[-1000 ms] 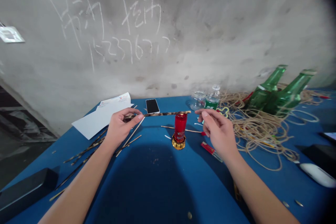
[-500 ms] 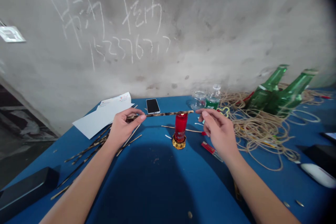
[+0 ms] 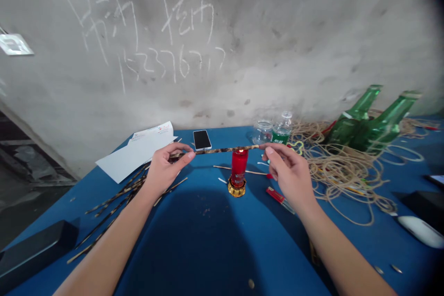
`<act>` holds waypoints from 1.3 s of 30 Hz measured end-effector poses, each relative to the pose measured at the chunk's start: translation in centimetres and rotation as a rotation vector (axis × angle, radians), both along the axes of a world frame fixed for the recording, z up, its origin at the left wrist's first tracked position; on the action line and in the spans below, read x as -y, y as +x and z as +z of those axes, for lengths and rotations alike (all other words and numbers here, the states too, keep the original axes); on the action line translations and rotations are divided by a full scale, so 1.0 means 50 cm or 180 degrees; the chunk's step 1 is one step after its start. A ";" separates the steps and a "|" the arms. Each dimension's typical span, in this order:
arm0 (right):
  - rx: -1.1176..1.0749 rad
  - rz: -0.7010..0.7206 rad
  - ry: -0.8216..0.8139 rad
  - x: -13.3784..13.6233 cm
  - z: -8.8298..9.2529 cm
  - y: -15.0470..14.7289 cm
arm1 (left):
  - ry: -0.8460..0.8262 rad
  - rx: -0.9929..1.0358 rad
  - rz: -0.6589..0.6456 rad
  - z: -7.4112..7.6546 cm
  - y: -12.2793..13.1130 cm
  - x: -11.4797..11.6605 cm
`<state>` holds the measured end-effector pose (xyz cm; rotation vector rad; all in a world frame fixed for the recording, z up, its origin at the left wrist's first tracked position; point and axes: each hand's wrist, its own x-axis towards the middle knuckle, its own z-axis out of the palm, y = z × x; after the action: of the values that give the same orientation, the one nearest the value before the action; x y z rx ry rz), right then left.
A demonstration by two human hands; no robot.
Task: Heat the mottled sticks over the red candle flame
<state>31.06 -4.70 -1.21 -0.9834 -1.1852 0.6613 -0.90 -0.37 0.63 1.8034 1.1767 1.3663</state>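
Note:
A thin stick [image 3: 222, 150] with dark scorch bands is held level over a red candle [image 3: 238, 166], which stands upright on a gold base [image 3: 236, 188]. My left hand [image 3: 169, 164] pinches its left part between thumb and fingers. At the stick's pale right end are the fingertips of my right hand [image 3: 287, 166], thumb and index close together with the other fingers curled. The stick's middle crosses right at the candle's top, where a small glow shows. More scorched sticks [image 3: 118, 199] lie beneath and beside my left forearm.
White papers [image 3: 138, 150] and a phone [image 3: 201, 140] lie at the back. A glass jar [image 3: 262, 132], a plastic bottle [image 3: 282, 127], green bottles [image 3: 378, 122] and tangled cord [image 3: 343, 175] are at right. Near the candle is a red lighter [image 3: 275, 194]. A black case [image 3: 38, 249] sits front left.
The stick has shifted slightly to the right along with my left hand. Its right end now meets my right fingertips, where a small gap showed before.

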 end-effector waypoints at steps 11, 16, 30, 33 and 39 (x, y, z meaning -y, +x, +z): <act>-0.0008 -0.0318 0.0050 -0.002 0.006 0.000 | 0.0010 -0.0157 -0.0020 0.003 0.015 0.011; -0.0108 -0.0450 0.0047 -0.004 -0.003 0.002 | -0.0032 -0.0028 -0.0133 -0.009 0.017 0.006; -0.0492 -0.0589 0.0024 0.011 -0.007 0.000 | 0.0289 -0.0073 -0.0155 -0.008 0.044 0.035; -0.0629 -0.0627 0.0021 0.011 -0.003 0.001 | 0.0305 0.0048 -0.0148 -0.012 0.053 0.041; -0.0951 -0.0709 -0.0081 0.003 0.006 0.004 | 0.0285 0.0228 0.0202 -0.024 0.062 0.052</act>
<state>31.25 -4.84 -0.93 -0.9824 -0.7943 0.6211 2.17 -2.98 -0.56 1.7763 1.1607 1.5292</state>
